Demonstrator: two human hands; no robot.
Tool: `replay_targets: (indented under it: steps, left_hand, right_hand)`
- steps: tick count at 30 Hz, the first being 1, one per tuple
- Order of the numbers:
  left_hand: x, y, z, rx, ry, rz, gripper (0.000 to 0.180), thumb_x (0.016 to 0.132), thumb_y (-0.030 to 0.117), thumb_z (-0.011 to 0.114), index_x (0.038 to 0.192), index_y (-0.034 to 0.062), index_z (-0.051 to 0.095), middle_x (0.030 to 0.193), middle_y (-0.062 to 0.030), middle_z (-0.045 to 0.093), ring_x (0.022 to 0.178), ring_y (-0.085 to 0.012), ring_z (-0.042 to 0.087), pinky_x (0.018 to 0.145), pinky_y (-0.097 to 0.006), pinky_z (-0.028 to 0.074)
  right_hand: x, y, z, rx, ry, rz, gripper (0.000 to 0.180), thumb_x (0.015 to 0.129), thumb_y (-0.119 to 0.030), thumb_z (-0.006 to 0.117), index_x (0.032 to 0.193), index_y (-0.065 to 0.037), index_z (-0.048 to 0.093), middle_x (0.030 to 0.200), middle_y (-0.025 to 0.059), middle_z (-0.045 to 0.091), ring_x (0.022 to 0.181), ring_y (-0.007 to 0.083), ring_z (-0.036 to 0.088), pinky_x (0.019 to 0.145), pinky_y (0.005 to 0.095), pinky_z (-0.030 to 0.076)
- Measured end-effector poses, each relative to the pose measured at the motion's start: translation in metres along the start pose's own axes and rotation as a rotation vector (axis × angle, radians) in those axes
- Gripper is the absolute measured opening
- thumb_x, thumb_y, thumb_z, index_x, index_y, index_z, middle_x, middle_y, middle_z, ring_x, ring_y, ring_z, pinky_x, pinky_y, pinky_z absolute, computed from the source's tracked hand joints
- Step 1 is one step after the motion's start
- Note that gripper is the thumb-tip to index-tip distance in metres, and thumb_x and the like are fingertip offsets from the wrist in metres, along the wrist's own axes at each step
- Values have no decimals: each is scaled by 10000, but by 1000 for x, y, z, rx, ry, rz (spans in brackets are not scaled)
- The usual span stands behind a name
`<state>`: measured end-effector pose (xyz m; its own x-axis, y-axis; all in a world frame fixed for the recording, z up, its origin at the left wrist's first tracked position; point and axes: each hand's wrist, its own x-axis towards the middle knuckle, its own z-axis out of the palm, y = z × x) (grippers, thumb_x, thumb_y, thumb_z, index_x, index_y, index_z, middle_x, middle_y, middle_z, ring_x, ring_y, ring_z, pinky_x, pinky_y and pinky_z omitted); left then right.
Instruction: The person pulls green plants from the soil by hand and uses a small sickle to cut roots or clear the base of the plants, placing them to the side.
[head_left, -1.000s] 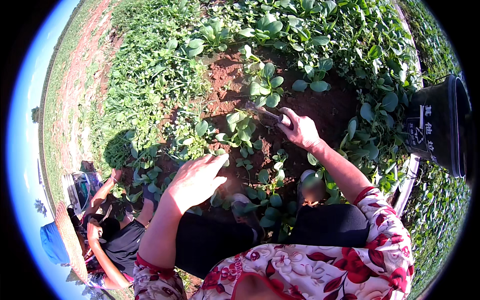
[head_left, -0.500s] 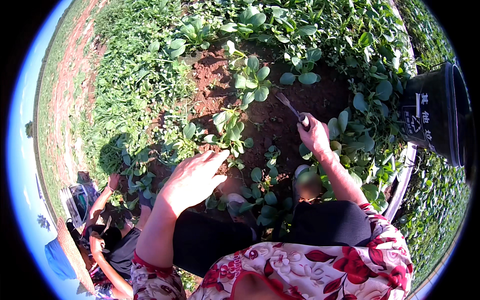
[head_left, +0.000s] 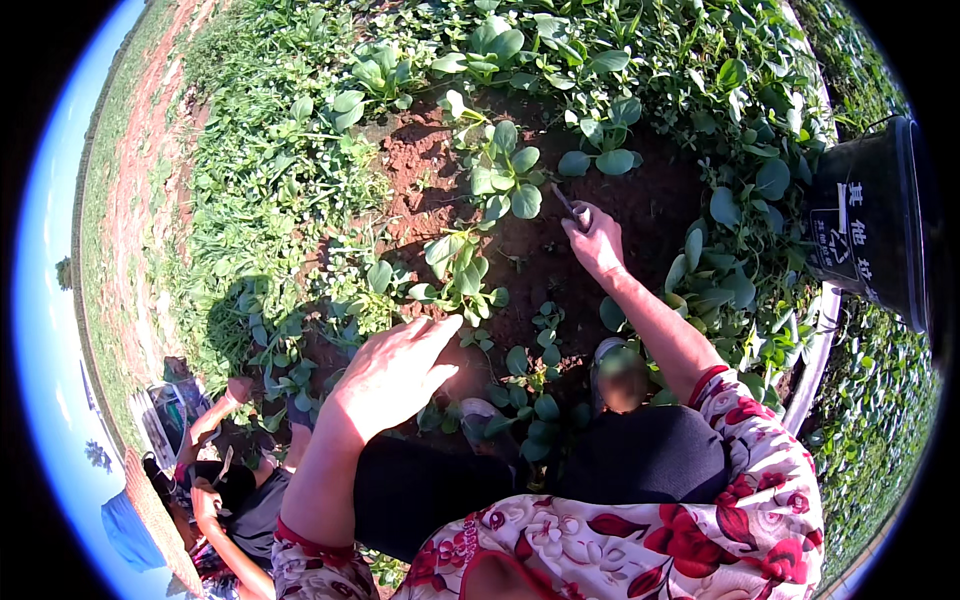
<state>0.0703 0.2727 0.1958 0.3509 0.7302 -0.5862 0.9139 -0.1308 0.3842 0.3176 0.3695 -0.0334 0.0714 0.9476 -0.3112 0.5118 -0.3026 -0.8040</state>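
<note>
My right hand (head_left: 597, 243) is closed round the handle of a small narrow-bladed hand trowel (head_left: 563, 197). Its metal blade points up and left over bare reddish soil (head_left: 640, 195), close to a leafy green plant (head_left: 508, 170). Whether the tip enters the soil, I cannot tell. My left hand (head_left: 393, 370) hovers with fingers stretched out and thumb apart, nothing in it. Just beyond its fingertips grows another leafy green plant (head_left: 462, 268). Small seedlings (head_left: 530, 365) stand between my hands, near my shoes.
A black bucket (head_left: 865, 220) with white markings stands at the right, by a pale curved bed edge (head_left: 815, 350). Dense greens (head_left: 270, 160) grow ahead and to the left. At the lower left another person in a straw hat (head_left: 160, 520) works beside a crate (head_left: 160, 420).
My right hand has moved left and a little forward with the trowel, bringing the blade nearer the leafy plant. My left hand has shifted slightly and stays open.
</note>
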Motion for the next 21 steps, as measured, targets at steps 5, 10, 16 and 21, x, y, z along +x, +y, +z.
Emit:
replay_targets:
  steps: [5, 10, 16, 21]
  left_hand:
    - [-4, -9, 2, -15, 36, -12, 496, 871, 278, 572, 1299, 60, 445, 1128, -195, 555, 1035, -366, 540, 904, -420, 438]
    - [3, -4, 1, 14, -24, -23, 505, 877, 286, 570, 1312, 66, 437, 1249, -213, 512, 1145, -370, 498, 960, -415, 417]
    - [11, 1, 0, 5, -52, -48, 505, 879, 271, 567, 1313, 52, 429, 1277, -194, 501, 1164, -356, 489, 978, -407, 408]
    - [7, -10, 3, 7, 4, -29, 501, 875, 252, 571, 1309, 45, 430, 1282, -170, 502, 1152, -336, 500, 970, -389, 415]
  right_hand:
    - [-23, -12, -25, -30, 121, -66, 312, 784, -115, 629, 1080, -19, 620, 819, 139, 667, 750, 204, 659, 709, 306, 502]
    - [17, -10, -15, -84, 147, -79, 279, 792, -174, 607, 1049, -66, 623, 860, 179, 656, 839, 341, 629, 731, 411, 495]
    - [87, -26, 0, -125, 84, -127, 219, 772, -221, 591, 918, -61, 624, 866, 202, 640, 872, 401, 596, 725, 466, 473]
    - [25, -22, -18, -34, 47, -111, 254, 791, -211, 590, 1008, -85, 636, 814, 185, 648, 838, 373, 625, 714, 398, 495]
